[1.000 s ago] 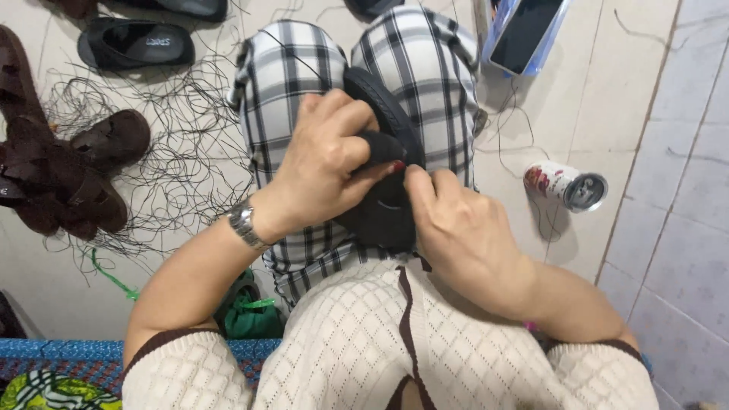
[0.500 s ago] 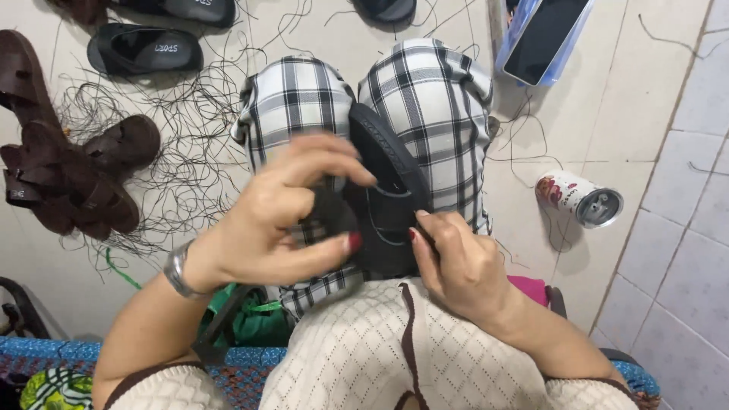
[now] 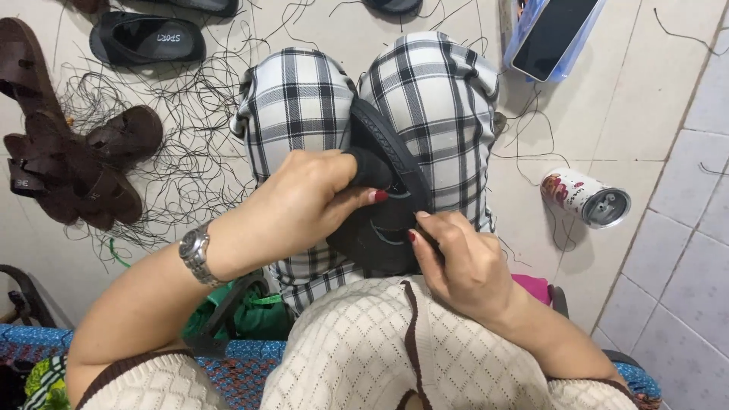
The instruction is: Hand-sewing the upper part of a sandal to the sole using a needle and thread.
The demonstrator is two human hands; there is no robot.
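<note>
A black sandal (image 3: 389, 199) lies on my lap, across knees in black-and-white checked trousers (image 3: 440, 99). My left hand (image 3: 304, 205), with a silver watch (image 3: 195, 253) at the wrist, grips the sandal's black strap near the sole's edge, thumb and fingers closed on it. My right hand (image 3: 463, 262) pinches the sandal's near end with its fingertips on the strap area. Whether a needle or thread is held is too small to tell.
Brown sandals (image 3: 68, 163) and a black sandal (image 3: 144, 39) lie on the tiled floor at the left amid loose black threads (image 3: 182, 163). A drink can (image 3: 585, 199) lies on its side at the right. A phone (image 3: 554, 34) rests in a blue box. A green bag (image 3: 243, 315) sits by my seat.
My left hand slid from over the sandal's middle to its strap at the left edge. The right hand shifted slightly lower on the near end. The sandal stays on my lap.
</note>
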